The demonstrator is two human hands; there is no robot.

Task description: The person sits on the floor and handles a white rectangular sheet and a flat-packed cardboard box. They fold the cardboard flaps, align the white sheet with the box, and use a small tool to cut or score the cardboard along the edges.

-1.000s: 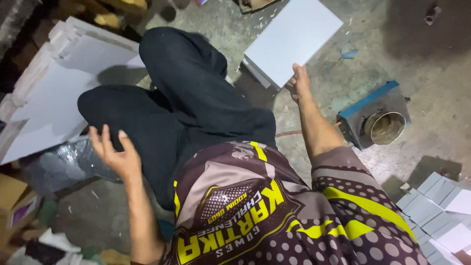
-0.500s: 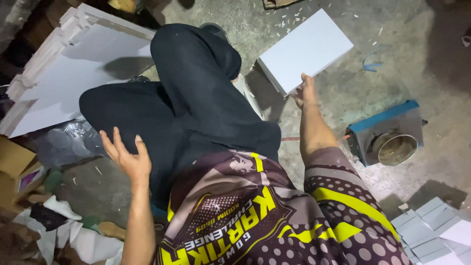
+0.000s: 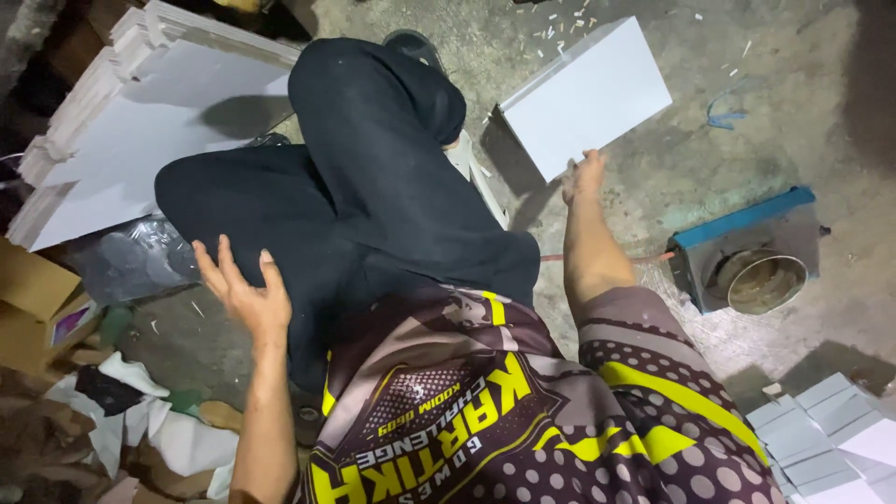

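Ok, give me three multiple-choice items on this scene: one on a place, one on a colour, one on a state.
1. Where is the stack of white sheets?
A. beside the raised left hand
B. on the person's lap
C. inside the metal box

2. What colour is the top edge of the metal box?
A. red
B. blue
C. green

3. How is the left hand?
A. closed on a tool
B. open and empty
C. flat on the floor

Answers: 1 A, the pile lies on the floor beyond that hand. 2 B, its upper strip is blue. 3 B, fingers spread, nothing in them, while the right hand touches the white panel.
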